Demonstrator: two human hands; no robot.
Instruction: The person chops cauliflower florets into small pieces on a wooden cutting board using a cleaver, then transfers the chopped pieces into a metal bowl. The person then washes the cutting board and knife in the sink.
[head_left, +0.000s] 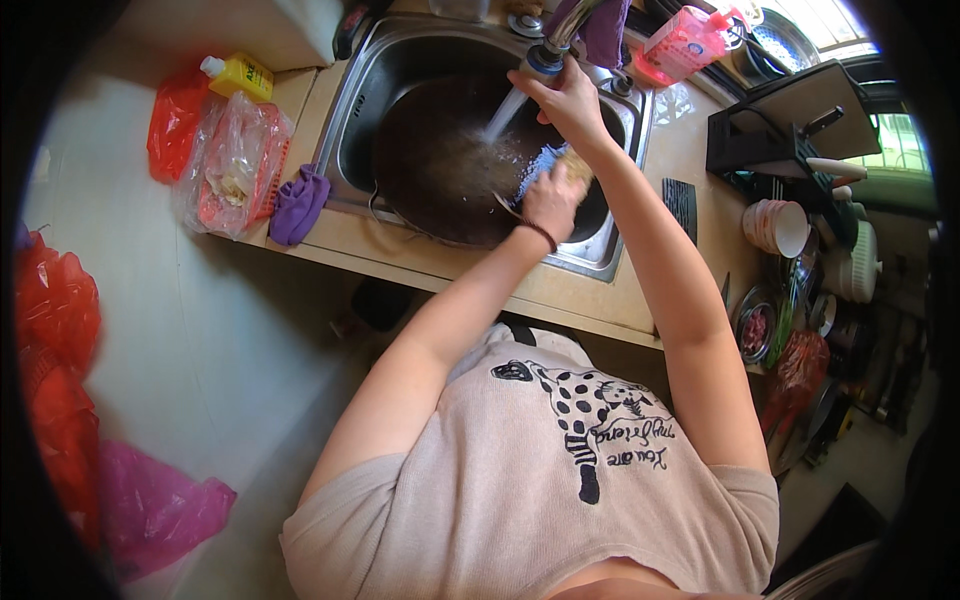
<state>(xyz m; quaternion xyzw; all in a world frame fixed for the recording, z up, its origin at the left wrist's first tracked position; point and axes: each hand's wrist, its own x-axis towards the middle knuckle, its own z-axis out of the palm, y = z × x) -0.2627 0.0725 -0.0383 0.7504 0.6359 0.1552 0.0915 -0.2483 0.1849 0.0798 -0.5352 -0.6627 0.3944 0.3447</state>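
Observation:
A large dark wok (442, 180) sits in the stainless-steel sink (360, 67), tilted a little, with one loop handle (375, 204) over the front rim. Water pours from the faucet head (541, 61) and splashes on the wok's inside. My right hand (566, 101) grips that faucet head from the right. Lower down, inside the wok's right side, my left hand (551, 202) holds a scrubber with blue bristles (538, 171) and a tan, fibrous part (576, 171). The fingers partly cover the scrubber.
Left of the sink lie a purple cloth (298, 206), a red basket in clear plastic (236, 169) and a yellow detergent bottle (244, 77). A pink pump bottle (679, 45) stands at back right. Farther right are a knife rack (739, 150), stacked bowls (776, 227) and a meat dish (756, 330).

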